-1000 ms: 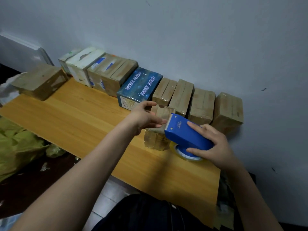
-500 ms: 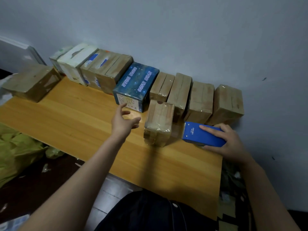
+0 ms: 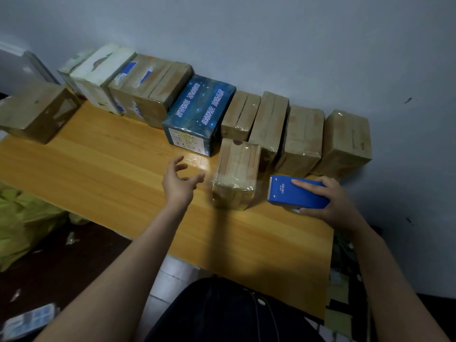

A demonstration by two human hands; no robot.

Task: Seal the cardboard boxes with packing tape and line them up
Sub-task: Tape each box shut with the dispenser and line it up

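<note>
Wooden bench (image 3: 98, 174): one brown taped cardboard box (image 3: 37, 112) at the far-left corner; nine boxes (image 3: 303, 134) lined the back edge, one dark blue box (image 3: 197, 114) with white Chinese lettering. Left hand (image 3: 177, 183) hovered, fingers spread, beside one small taped brown carton (image 3: 235, 174); right hand (image 3: 338, 206) gripped a blue "deli" tape dispenser (image 3: 296, 193).

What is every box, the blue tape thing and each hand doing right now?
Small tape-wrapped brown cardboard box, standing alone before the row.
Left hand, open, holding nothing, above the wooden table.
Right hand, grips the blue plastic tape dispenser.
Blue plastic tape dispenser, held, right of that box.
Dark blue starry box, lined up in the row.
Brown cardboard box at far left, apart from the row.
</note>
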